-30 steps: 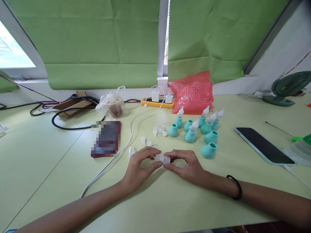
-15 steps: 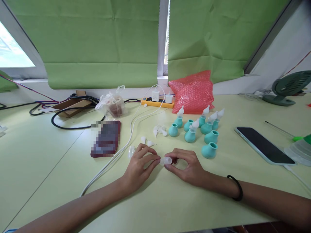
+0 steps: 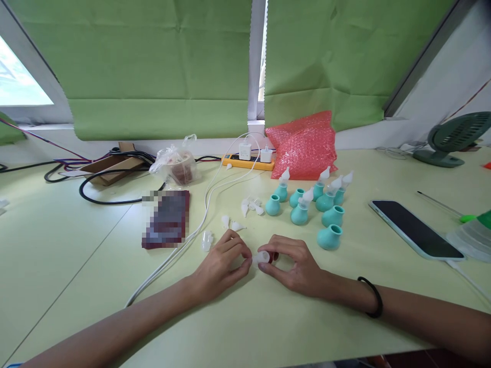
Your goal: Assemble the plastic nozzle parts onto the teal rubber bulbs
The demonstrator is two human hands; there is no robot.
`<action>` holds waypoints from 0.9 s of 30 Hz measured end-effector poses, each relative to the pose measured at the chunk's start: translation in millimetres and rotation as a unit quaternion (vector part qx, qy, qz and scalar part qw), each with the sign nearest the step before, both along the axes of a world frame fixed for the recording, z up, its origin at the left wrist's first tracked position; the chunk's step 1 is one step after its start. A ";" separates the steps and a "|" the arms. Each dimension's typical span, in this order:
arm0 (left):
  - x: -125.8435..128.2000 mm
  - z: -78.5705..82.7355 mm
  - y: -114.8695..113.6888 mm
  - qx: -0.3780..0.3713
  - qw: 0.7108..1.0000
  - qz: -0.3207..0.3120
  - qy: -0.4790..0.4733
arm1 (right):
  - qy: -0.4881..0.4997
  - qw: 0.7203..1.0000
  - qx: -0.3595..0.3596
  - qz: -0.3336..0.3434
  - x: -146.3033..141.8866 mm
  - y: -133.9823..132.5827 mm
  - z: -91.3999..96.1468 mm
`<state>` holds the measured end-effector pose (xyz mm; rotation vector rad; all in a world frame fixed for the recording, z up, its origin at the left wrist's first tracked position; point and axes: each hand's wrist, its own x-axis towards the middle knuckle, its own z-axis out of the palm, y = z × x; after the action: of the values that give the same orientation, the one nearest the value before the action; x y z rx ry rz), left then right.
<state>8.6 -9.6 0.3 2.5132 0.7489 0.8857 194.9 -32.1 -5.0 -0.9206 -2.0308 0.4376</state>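
Just above the table, a small translucent white plastic nozzle piece (image 3: pixel 262 257) lies sideways between my two hands. My left hand (image 3: pixel 222 260) pinches its narrow left end between thumb and fingertips. The wider round end is in the grip of my right hand (image 3: pixel 295 263), thumb below and forefinger above. Beyond my left hand lie a clear plastic cap-like part (image 3: pixel 207 240) and loose white pointed tips (image 3: pixel 238 226). Farther back is a small heap of white plastic pieces (image 3: pixel 252 205). Several teal squeeze bulbs (image 3: pixel 330 237) stand to the right, some topped with a white pointed nozzle (image 3: pixel 306 198).
A phone (image 3: pixel 416 229) and a screwdriver (image 3: pixel 441 203) lie at the right, near a green fan (image 3: pixel 445 143). White cables (image 3: pixel 199 230) run from an orange power strip (image 3: pixel 230 161). A red bubble-wrap bag (image 3: pixel 303 145) and bagged tape (image 3: pixel 180 168) stand behind. A blurred-out dark object (image 3: pixel 166 220) lies left.
My left fingers have curled and turned slightly around the narrow end. The nozzle piece has tilted a little, its round end facing more toward me. The view has shifted very slightly.
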 end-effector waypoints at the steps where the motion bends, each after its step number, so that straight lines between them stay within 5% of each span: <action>1: 0.2 1.0 -1.1 -0.020 1.000 0.013 -0.014 | 0.015 1.000 -0.011 -0.005 -0.1 0.4 -0.8; 5: 2.0 4.7 -4.3 -0.148 0.981 0.083 -0.090 | 0.051 0.996 -0.072 -0.023 0.0 2.3 -2.0; 12: 5.3 2.1 -0.9 -0.369 0.896 0.114 -0.219 | 0.060 0.993 -0.101 0.014 0.9 2.0 1.1; 21: 6.1 3.1 -2.8 -0.371 0.891 0.077 -0.248 | 0.077 0.990 -0.119 0.025 -0.4 2.4 1.1; 27: 5.6 3.9 -4.6 -0.303 0.923 0.080 -0.224 | 0.079 0.989 -0.122 0.003 -0.6 3.3 0.1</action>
<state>14.2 -14.2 4.2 1.6510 0.9049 1.0366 194.4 -28.9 -4.9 -0.9928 -1.8630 0.7517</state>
